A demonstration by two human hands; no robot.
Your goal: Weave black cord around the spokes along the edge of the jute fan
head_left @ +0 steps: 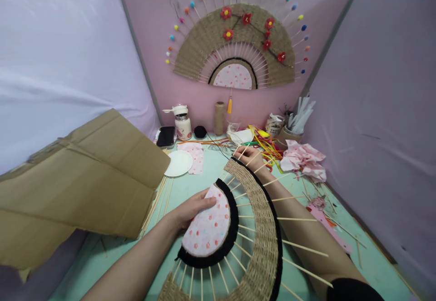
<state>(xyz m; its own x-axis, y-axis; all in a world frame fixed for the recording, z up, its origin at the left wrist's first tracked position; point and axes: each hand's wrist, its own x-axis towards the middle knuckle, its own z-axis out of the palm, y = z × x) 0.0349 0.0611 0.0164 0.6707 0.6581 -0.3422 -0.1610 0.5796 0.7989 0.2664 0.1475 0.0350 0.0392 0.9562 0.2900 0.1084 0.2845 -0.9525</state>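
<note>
My left hand (197, 205) grips a half-round woven fan by its inner half-disc (207, 223), thumb on top. Pink flowered fabric covers that disc, and a thick black band (231, 233) rims it. Thin wooden sticks (243, 233) fan out through a tan woven cord band (267, 237), whose outer edge carries a black border (277, 237). At the band's far end, my right hand (250, 155) curls behind the sticks with its fingers closed. Black yarn (218, 145) runs there from a small black ball (200, 132); what those fingers pinch is partly hidden.
A finished fan (204, 37) with coloured pompoms hangs on the pink wall. Folded cardboard (102, 173) leans at left, near a white paper disc (179, 163). Behind are a bottle (183, 126), a cardboard tube (220, 118) and coloured strips (269, 148); crumpled fabric (303, 160) and pink scissors (329, 228) lie right.
</note>
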